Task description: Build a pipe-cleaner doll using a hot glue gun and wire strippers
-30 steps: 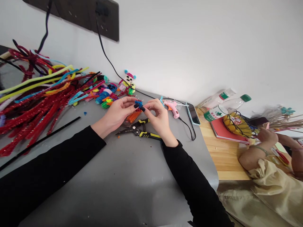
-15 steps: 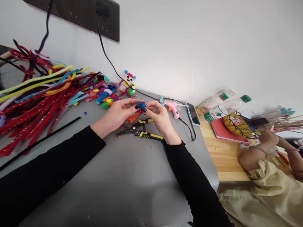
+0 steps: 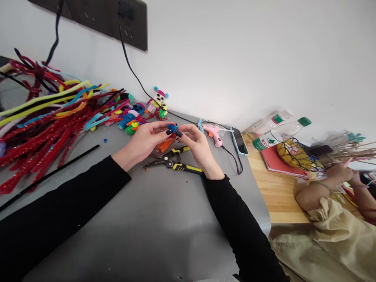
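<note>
Between my fingertips is a small blue pipe-cleaner piece [image 3: 172, 127], partly hidden by the fingers. My left hand [image 3: 147, 140] pinches it from the left, thumb against fingers, and my right hand [image 3: 194, 144] grips it from the right. Beneath the hands lie pliers [image 3: 169, 161] with black and yellow handles, jaws toward the left. An orange bundle [image 3: 165, 145], perhaps pipe cleaners, lies just behind the pliers. A pink glue gun [image 3: 215, 135] rests to the right of my right hand.
Many pipe cleaners [image 3: 58, 125] spread over the left of the grey table [image 3: 141, 235]. Small pipe-cleaner figures [image 3: 158, 100] stand by the wall. A phone [image 3: 239, 141] lies at the right edge. On the wooden table, bottles [image 3: 267, 139], a wire basket [image 3: 294, 154] and another person's hands [image 3: 337, 174].
The blue piece has turned between my fingers, and the red part seen beneath it before is now mostly hidden. Both hands stay almost in place. The other person's hands have shifted slightly right.
</note>
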Motion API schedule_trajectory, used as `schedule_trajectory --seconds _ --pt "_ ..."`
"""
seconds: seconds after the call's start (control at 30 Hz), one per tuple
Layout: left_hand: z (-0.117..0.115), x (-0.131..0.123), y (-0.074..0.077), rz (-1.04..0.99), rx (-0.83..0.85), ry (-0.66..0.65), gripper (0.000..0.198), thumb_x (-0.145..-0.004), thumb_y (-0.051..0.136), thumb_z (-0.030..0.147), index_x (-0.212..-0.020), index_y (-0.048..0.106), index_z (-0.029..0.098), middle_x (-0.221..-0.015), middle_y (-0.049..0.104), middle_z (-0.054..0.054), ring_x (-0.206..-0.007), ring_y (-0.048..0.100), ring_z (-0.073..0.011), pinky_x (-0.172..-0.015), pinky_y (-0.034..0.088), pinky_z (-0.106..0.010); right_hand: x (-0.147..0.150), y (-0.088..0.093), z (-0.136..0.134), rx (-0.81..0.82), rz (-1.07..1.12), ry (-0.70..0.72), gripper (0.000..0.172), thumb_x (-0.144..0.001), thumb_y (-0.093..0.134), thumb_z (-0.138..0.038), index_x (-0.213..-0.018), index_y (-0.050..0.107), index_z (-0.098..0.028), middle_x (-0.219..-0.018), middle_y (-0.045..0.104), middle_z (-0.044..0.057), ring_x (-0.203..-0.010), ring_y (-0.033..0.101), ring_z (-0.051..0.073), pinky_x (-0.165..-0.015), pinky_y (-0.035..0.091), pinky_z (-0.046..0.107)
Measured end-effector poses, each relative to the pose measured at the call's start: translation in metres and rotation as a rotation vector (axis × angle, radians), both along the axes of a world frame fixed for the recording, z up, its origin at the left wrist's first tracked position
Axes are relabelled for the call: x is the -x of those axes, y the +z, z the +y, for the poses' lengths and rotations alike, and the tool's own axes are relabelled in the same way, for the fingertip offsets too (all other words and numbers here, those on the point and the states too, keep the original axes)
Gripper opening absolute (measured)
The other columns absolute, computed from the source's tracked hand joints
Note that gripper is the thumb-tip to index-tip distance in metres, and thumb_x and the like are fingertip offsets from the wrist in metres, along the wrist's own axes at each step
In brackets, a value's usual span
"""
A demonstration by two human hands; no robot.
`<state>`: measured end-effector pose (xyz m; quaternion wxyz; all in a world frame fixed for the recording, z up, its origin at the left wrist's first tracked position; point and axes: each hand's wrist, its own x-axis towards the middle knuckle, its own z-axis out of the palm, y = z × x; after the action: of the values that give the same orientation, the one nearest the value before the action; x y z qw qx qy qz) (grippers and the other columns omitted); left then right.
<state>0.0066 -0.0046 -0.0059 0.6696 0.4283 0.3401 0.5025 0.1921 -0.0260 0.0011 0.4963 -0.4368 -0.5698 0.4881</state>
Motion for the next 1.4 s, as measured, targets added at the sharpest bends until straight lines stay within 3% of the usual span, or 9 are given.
schedule_trajectory --seconds 0.3,0.67,0.8,0.93,1.03,1.13,1.23,1.33,1.4 --pt "0.001 0.000 -0.001 0.029 -0.044 0.035 0.044 -0.065 0.095 0.033 -0.104 0.080 0.020 -0.107 0.078 -0.006 -0.104 0.073 -0.0232 -0.103 0.058 -0.038 -0.001 -0.006 0.004 -0.007 0.016 -0.148 0.023 -0.078 0.070 -0.031 -0.099 0.068 -0.023 -0.107 0.071 0.002 -0.081 0.065 0.012 -0.078 0.056 0.029" --pt "0.000 0.001 -0.001 0.107 -0.115 0.079 0.048 -0.068 0.092 0.036 -0.110 0.077 0.020 -0.106 0.075 -0.007 -0.099 0.070 -0.0215 -0.094 0.059 -0.035 -0.001 -0.004 0.003 -0.021 -0.048 -0.177 0.020 -0.078 0.066 -0.031 -0.098 0.066 -0.024 -0.107 0.071 0.002 -0.081 0.064 0.013 -0.078 0.057 0.032" --pt "-0.001 0.002 0.002 0.034 -0.111 0.061 0.045 -0.070 0.093 0.035 -0.110 0.077 0.021 -0.102 0.074 -0.005 -0.097 0.070 -0.0195 -0.093 0.060 -0.033 0.001 -0.003 0.001 -0.083 -0.129 -0.175 0.019 -0.081 0.062 -0.028 -0.099 0.064 -0.023 -0.110 0.072 0.004 -0.084 0.064 0.015 -0.078 0.056 0.032" --pt "-0.001 0.002 0.003 0.005 -0.087 0.071 0.042 -0.069 0.094 0.035 -0.105 0.076 0.021 -0.099 0.074 -0.004 -0.098 0.070 -0.0195 -0.094 0.060 -0.033 -0.001 0.000 0.001 -0.257 -0.303 -0.264 0.023 -0.083 0.053 -0.021 -0.104 0.063 -0.023 -0.107 0.071 0.005 -0.086 0.064 0.016 -0.078 0.054 0.032" --pt "0.001 0.003 0.003 0.007 -0.065 0.078 0.043 -0.069 0.095 0.035 -0.103 0.075 0.021 -0.094 0.073 -0.004 -0.096 0.071 -0.0206 -0.094 0.061 -0.035 -0.018 0.000 0.006 -0.370 -0.495 -0.447 0.024 -0.085 0.049 -0.018 -0.106 0.061 -0.022 -0.104 0.070 0.007 -0.086 0.063 0.018 -0.083 0.053 0.036" --pt "0.002 0.003 0.002 -0.027 -0.040 0.087 0.043 -0.067 0.097 0.033 -0.100 0.072 0.020 -0.091 0.073 -0.003 -0.096 0.072 -0.0206 -0.095 0.061 -0.038 -0.046 -0.004 0.013 -0.349 -0.730 -0.671 0.019 -0.089 0.049 -0.022 -0.106 0.057 -0.020 -0.101 0.068 0.010 -0.092 0.061 0.024 -0.089 0.052 0.042" --pt "0.003 0.003 0.001 -0.061 0.001 0.106 0.041 -0.065 0.097 0.028 -0.094 0.070 0.020 -0.093 0.076 -0.003 -0.097 0.074 -0.0209 -0.095 0.061 -0.039 -0.073 -0.014 0.020 -0.250 -1.057 -0.809 0.017 -0.089 0.053 -0.024 -0.105 0.057 -0.018 -0.112 0.065 0.018 -0.106 0.058 0.032 -0.098 0.047 0.051" --pt "0.003 0.004 0.002 -0.066 0.034 0.104 0.039 -0.063 0.097 0.024 -0.088 0.068 0.020 -0.092 0.077 -0.003 -0.095 0.075 -0.0203 -0.093 0.061 -0.037 -0.087 -0.025 0.025 -0.115 -1.233 -0.818 0.021 -0.089 0.059 -0.031 -0.101 0.057 -0.014 -0.111 0.063 0.024 -0.107 0.058 0.037 -0.097 0.046 0.054" --pt "0.003 0.006 0.004 -0.072 0.030 0.080 0.039 -0.065 0.096 0.025 -0.095 0.071 0.022 -0.093 0.077 -0.001 -0.093 0.074 -0.0183 -0.091 0.061 -0.034 -0.089 -0.030 0.027 -0.075 -1.266 -0.790 0.026 -0.089 0.064 -0.036 -0.098 0.058 -0.013 -0.110 0.064 0.025 -0.106 0.058 0.038 -0.096 0.047 0.054"
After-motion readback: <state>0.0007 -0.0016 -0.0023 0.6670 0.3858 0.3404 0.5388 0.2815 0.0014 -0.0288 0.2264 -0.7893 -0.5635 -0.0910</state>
